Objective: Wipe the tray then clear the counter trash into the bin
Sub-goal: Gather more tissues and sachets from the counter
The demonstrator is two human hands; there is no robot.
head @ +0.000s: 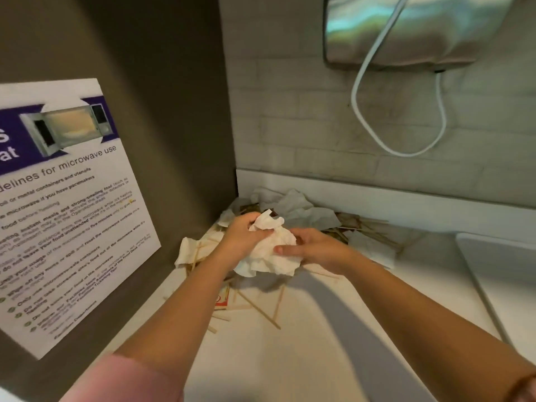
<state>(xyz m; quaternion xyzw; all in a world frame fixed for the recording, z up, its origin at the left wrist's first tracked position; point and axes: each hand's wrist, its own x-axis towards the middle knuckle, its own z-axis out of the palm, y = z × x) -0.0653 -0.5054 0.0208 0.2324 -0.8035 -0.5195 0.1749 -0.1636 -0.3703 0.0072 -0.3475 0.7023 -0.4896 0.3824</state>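
Observation:
A crumpled white paper napkin [271, 250] is held over the corner of the white counter [290, 358]. My left hand [243, 235] grips its upper left part with curled fingers. My right hand [314, 249] holds its right side, thumb pressed on the paper. Behind and under them lies a heap of trash [307, 211]: used napkins, several wooden stir sticks [261, 309] and a small paper sachet [222, 300]. The pale tray [501, 262] lies at the right edge, only partly in view.
A brown cabinet side [162, 111] with a microwave-use poster [66, 216] closes the left. The tiled wall behind carries a steel dispenser [406, 27] with a white cable loop [400, 134] hanging low over the counter.

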